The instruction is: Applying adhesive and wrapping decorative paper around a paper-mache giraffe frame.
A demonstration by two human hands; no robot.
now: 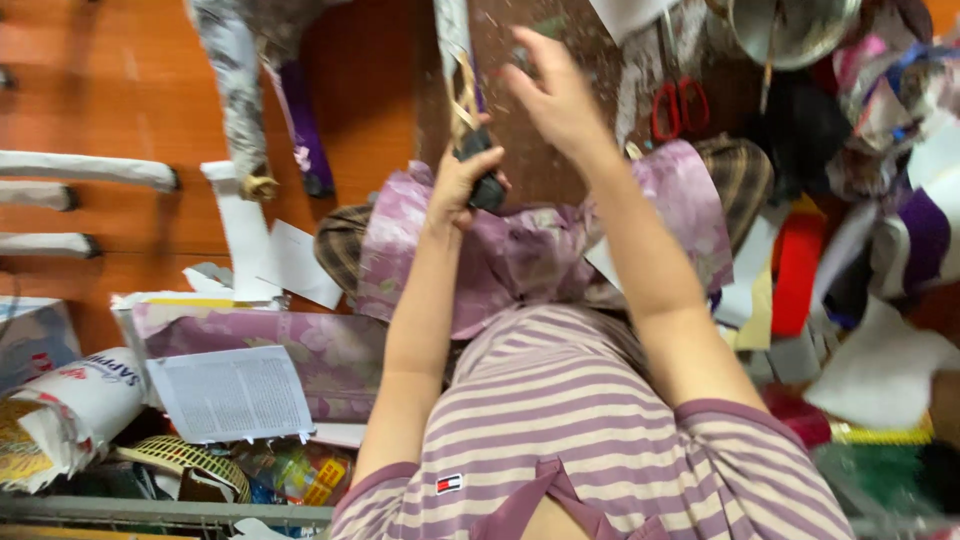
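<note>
My left hand [455,185] is closed around a small black tool [487,180], held up over my lap. A tan straw-like strand [465,95] runs from it up to a paper-wrapped stick [452,35] at the top of the view. My right hand [555,95] is raised just right of the stick, fingers reaching toward its upper part. Motion blur hides whether it pinches anything. A crumpled purple floral cloth [520,255] lies across my knees under both hands. My striped shirt fills the lower middle.
Red-handled scissors [680,105] and a metal bowl [790,30] lie at the top right among piled fabric scraps. More paper-wrapped sticks [90,170] lie on the orange floor at left. A printed sheet [230,395], a woven basket [185,462] and bags sit at lower left.
</note>
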